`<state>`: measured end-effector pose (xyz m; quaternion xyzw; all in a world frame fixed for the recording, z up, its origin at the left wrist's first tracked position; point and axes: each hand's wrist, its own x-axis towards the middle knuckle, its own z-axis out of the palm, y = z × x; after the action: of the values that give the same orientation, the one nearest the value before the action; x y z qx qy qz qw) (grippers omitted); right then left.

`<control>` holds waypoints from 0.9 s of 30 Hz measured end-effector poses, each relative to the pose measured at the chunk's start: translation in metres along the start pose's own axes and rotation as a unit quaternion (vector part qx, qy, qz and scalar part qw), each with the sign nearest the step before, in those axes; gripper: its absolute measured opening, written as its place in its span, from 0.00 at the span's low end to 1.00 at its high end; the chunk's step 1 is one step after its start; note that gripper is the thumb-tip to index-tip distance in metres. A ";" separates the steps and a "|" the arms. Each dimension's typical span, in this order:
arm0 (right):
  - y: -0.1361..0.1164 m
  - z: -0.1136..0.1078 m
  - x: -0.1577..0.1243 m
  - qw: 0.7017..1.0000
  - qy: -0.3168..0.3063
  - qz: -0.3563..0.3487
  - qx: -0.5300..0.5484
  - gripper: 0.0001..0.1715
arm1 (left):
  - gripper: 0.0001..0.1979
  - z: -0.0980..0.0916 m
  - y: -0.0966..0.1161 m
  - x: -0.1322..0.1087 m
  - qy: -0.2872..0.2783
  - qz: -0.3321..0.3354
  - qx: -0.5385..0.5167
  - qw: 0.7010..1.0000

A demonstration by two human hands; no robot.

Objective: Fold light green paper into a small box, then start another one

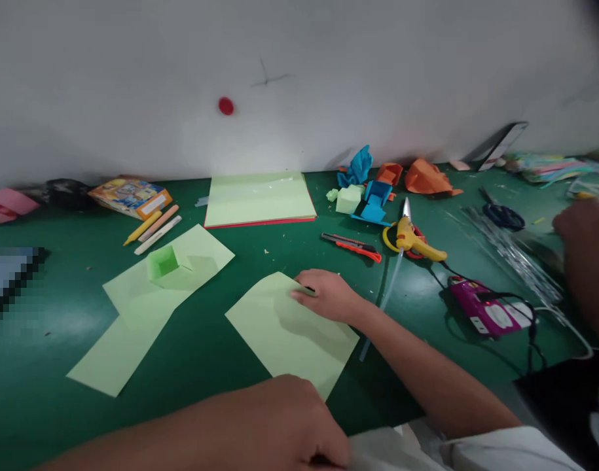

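Note:
A pale green sheet of paper (289,320) lies at an angle on the table before me. My right hand (326,294) pinches its far right edge between thumb and fingers, and its shadow falls across the sheet. Close to me, my left hand (304,418) is closed above the sheet's near corner. Its fingertips are mostly hidden, so I cannot make out what they hold. To the left, a small open-topped green paper box (164,265) rests on another pale green sheet (205,252), which overlaps a green strip (117,360).
A green paper pad (260,199) lies by the wall. Crayons (154,229) and a printed box (132,196) are left. A cutter (353,247), glue gun (414,242), folded blue paper (375,203) and purple power box (490,307) are right. Another person's hand (586,242) is far right.

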<state>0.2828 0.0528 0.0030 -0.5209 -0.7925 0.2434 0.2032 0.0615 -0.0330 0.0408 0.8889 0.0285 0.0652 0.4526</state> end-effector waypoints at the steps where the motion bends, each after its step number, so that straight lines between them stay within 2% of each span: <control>1: 0.001 0.000 0.001 1.000 0.010 0.001 0.006 0.16 | 0.21 -0.010 -0.003 0.010 -0.021 -0.008 -0.030 0.999; 2: 0.001 0.001 0.002 1.000 0.020 0.002 0.012 0.20 | 0.27 -0.014 -0.006 0.018 -0.024 -0.028 -0.076 0.996; 3: 0.003 0.001 0.002 0.999 0.031 0.005 0.019 0.22 | 0.28 -0.013 -0.008 0.024 -0.023 -0.031 -0.110 0.993; 5: 0.005 0.003 0.004 0.998 0.056 0.014 0.034 0.25 | 0.27 0.001 -0.016 0.029 -0.008 -0.014 -0.149 0.989; 7: 0.008 0.005 0.005 0.995 0.084 0.024 0.049 0.26 | 0.25 0.023 -0.027 0.028 0.030 -0.015 -0.101 0.994; 9: 0.011 0.006 0.006 0.991 0.115 0.030 0.062 0.25 | 0.24 0.038 -0.039 0.025 0.037 -0.036 -0.008 0.999; 10: 0.012 0.007 0.006 0.989 0.131 0.031 0.069 0.25 | 0.23 0.041 -0.043 0.023 0.031 -0.033 0.002 0.999; 14: 0.015 0.006 0.006 0.980 0.174 0.017 0.093 0.21 | 0.16 0.030 -0.050 0.016 0.088 -0.019 0.027 0.996; 17: 0.013 0.003 0.005 0.977 0.190 -0.009 0.101 0.16 | 0.09 0.027 -0.049 0.012 0.072 0.044 0.084 0.993; 19: 0.011 0.001 0.003 0.974 0.202 -0.022 0.098 0.16 | 0.17 0.033 -0.049 0.010 0.066 0.067 0.143 0.985; 20: 0.010 0.001 0.003 0.974 0.205 -0.030 0.091 0.18 | 0.20 0.037 -0.049 0.009 0.072 0.057 0.153 0.984; 23: 0.007 0.003 0.000 0.982 0.170 -0.076 0.017 0.25 | 0.19 0.036 -0.044 0.004 0.095 0.043 0.132 0.986; 24: 0.006 0.004 -0.001 0.985 0.144 -0.095 -0.020 0.27 | 0.17 0.031 -0.041 0.002 0.112 0.054 0.121 0.985; 25: 0.005 0.005 -0.002 0.986 0.112 -0.111 -0.056 0.28 | 0.17 0.022 -0.039 -0.001 0.152 0.092 0.100 0.979; 27: 0.004 0.008 -0.004 0.984 0.050 -0.133 -0.105 0.29 | 0.12 -0.003 -0.037 -0.005 0.201 0.114 0.080 0.970</control>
<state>0.2823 0.0495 -0.0055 -0.4408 -0.8647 0.1035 0.2176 0.0563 -0.0099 0.0123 0.8881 0.0227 0.2915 0.3546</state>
